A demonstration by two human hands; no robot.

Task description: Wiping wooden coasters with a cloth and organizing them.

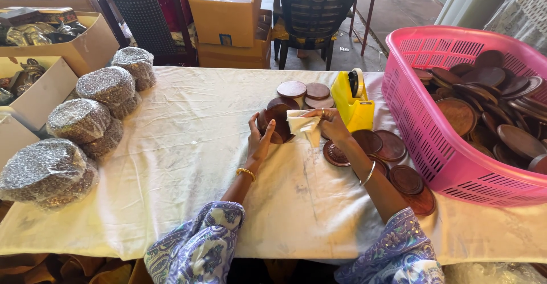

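My left hand (259, 137) grips a round dark wooden plate (278, 116), holding it tilted above the white cloth-covered table (188, 164). My right hand (332, 125) presses a pale folded cloth (303, 124) against the plate's face. Several similar brown plates (393, 158) lie flat on the table just right of my right forearm. A small stack of round discs (305, 92) sits just beyond the held plate.
A pink plastic basket (421, 130) full of wooden plates stands at the right. A yellow tape dispenser (353, 104) sits behind my right hand. Bubble-wrapped round bundles (94, 110) are stacked at the left by cardboard boxes (57, 44). Chairs (313, 16) stand beyond the table.
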